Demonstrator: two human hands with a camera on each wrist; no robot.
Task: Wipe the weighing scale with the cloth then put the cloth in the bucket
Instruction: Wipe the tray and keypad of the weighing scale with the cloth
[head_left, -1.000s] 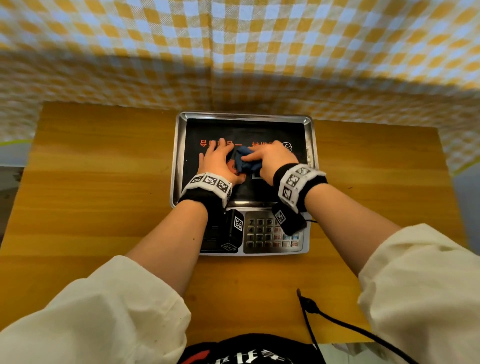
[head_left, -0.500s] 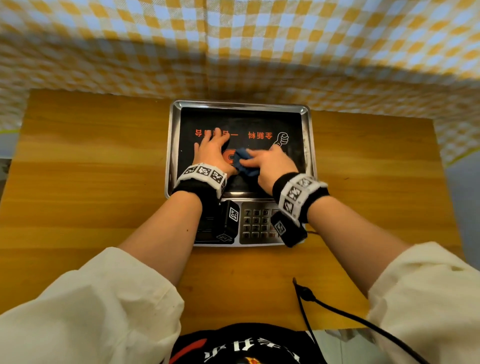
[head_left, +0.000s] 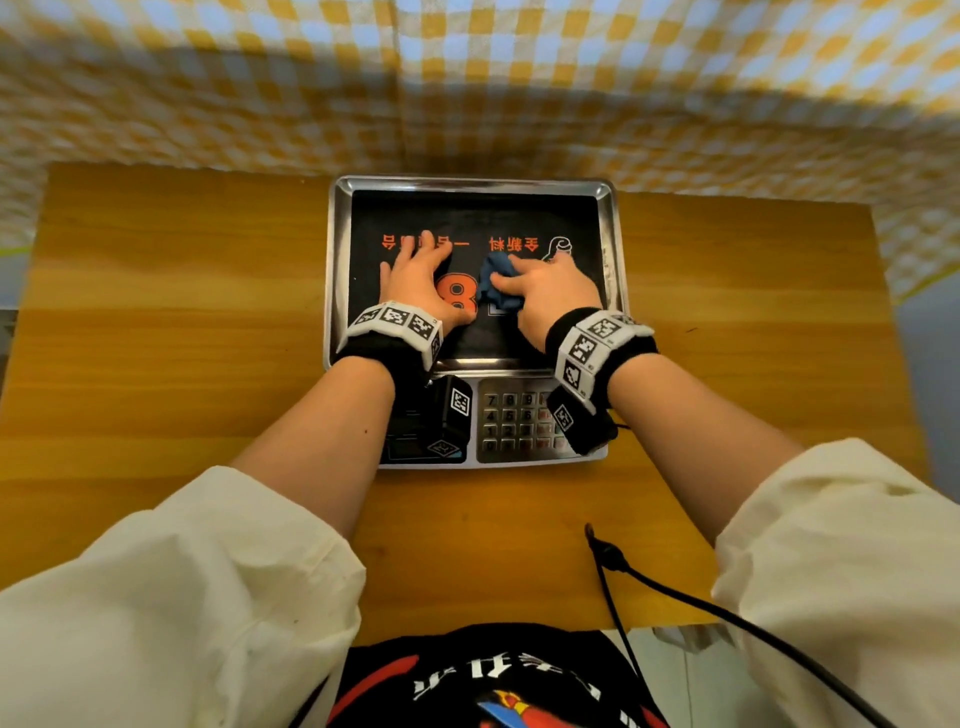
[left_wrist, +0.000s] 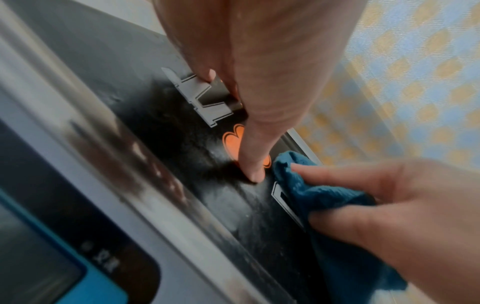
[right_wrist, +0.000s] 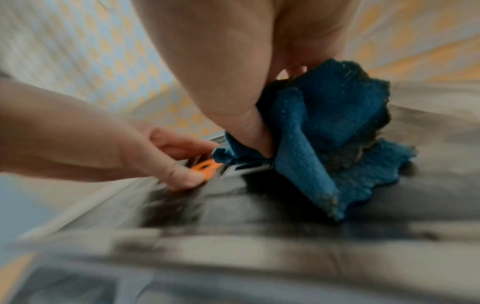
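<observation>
Wooden tabletop (head_left: 156, 322) against checked curtain: scale (head_left: 615, 249) at its far middle. Right hand (head_left: 553, 296) bunches the cloth (head_left: 496, 286) on the pan's centre; left hand (head_left: 418, 283), fingers spread flat, braces just beside. No bucket visible; right hand must carry.

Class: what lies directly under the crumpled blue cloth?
The blue cloth rests on the scale's black printed platform, held by the right hand. Print beneath it is covered.

Possibly a staged recording set rather than a shop: an electronic weighing scale (head_left: 474, 322) sits on a wooden table (head_left: 166, 332), with yellow-checked cloth backdrop (head_left: 467, 78) hung at 12 o'clock.
</observation>
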